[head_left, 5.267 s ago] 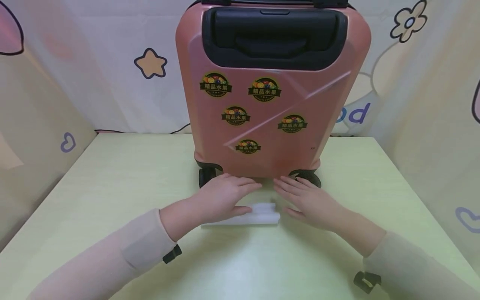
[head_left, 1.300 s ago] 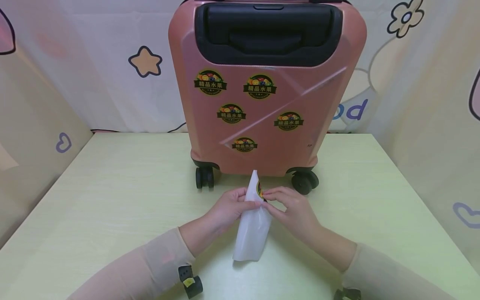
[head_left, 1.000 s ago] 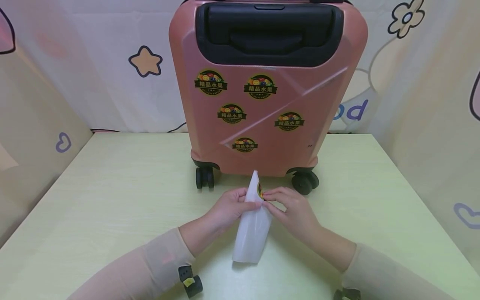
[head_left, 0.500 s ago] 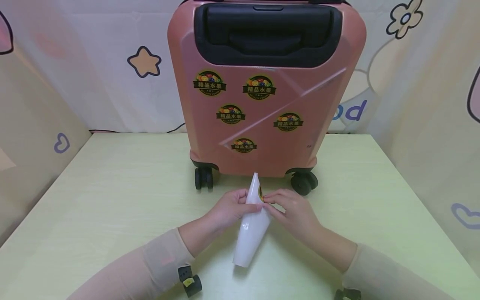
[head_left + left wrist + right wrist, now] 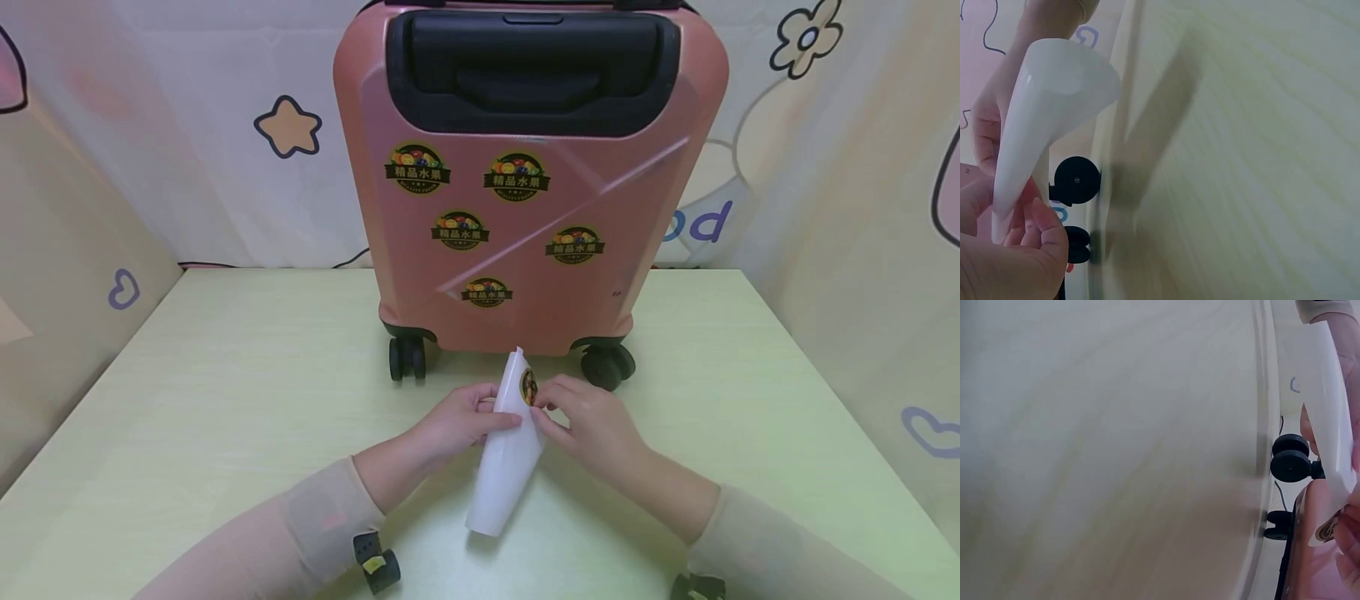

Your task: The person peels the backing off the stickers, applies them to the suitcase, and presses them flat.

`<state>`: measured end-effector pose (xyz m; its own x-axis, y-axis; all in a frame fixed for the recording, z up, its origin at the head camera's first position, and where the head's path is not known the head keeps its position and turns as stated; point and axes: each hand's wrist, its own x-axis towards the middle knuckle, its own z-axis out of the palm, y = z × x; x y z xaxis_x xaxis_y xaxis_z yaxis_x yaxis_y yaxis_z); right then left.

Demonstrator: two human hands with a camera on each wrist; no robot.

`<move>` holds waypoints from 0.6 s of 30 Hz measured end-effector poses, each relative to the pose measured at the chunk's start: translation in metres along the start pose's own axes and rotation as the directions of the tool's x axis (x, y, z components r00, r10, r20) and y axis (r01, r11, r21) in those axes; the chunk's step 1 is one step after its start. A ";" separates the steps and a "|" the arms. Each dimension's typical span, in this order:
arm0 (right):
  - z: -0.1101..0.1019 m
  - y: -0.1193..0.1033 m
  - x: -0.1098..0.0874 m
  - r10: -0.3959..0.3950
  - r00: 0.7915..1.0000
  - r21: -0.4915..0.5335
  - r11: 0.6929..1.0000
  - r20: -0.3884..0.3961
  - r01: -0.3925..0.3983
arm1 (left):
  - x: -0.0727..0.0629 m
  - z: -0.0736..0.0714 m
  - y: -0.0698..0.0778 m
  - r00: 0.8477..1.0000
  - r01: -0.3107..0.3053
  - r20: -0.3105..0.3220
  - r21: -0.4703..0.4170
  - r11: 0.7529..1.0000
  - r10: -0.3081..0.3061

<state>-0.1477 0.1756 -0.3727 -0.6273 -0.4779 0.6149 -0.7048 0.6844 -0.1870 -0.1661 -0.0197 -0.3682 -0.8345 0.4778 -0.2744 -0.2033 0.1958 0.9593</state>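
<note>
In the head view a white sticker sheet [image 5: 501,483], curled into a loose cone, is held up above the table. My left hand [image 5: 453,423] grips it from the left, thumb lying across its front. One round fruit sticker [image 5: 528,387], black with coloured fruit, sits near its upper end. My right hand [image 5: 596,427] pinches at that sticker's right edge with thumb and index finger; whether the edge has lifted is too small to tell. The left wrist view shows the sheet's blank curved side [image 5: 1054,94]. Behind stands a pink suitcase [image 5: 577,304], with several matching stickers on its face.
The suitcase rests on black wheels [image 5: 407,358] on a pale wood-grain table [image 5: 262,358], just beyond both hands. A patterned cloth [image 5: 195,150] hangs behind and at both sides. A thin black cable [image 5: 351,258] runs along the table's back edge.
About five seconds ago the sheet lay on the table near both open hands; now it is held up. In the last second it has curled tighter and turned slightly, showing more of its sticker.
</note>
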 end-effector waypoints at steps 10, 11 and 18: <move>-0.002 0.000 0.002 -0.061 0.998 -0.073 0.996 -0.006 0.060 | 0.000 -0.002 -0.001 1.000 -0.004 0.013 0.028 1.000 0.004; -0.002 0.000 0.002 -0.062 0.998 -0.077 0.995 -0.004 0.062 | 0.000 -0.002 -0.001 1.000 -0.008 0.015 0.028 1.000 0.007; -0.005 0.000 0.004 -0.049 0.999 -0.069 0.996 0.003 0.049 | 0.000 -0.005 -0.001 1.000 -0.018 0.021 0.042 0.999 0.017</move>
<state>-0.1483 0.1764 -0.3668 -0.5933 -0.5125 0.6208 -0.7101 0.6964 -0.1037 -0.1682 -0.0240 -0.3690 -0.8267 0.4992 -0.2594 -0.1667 0.2230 0.9605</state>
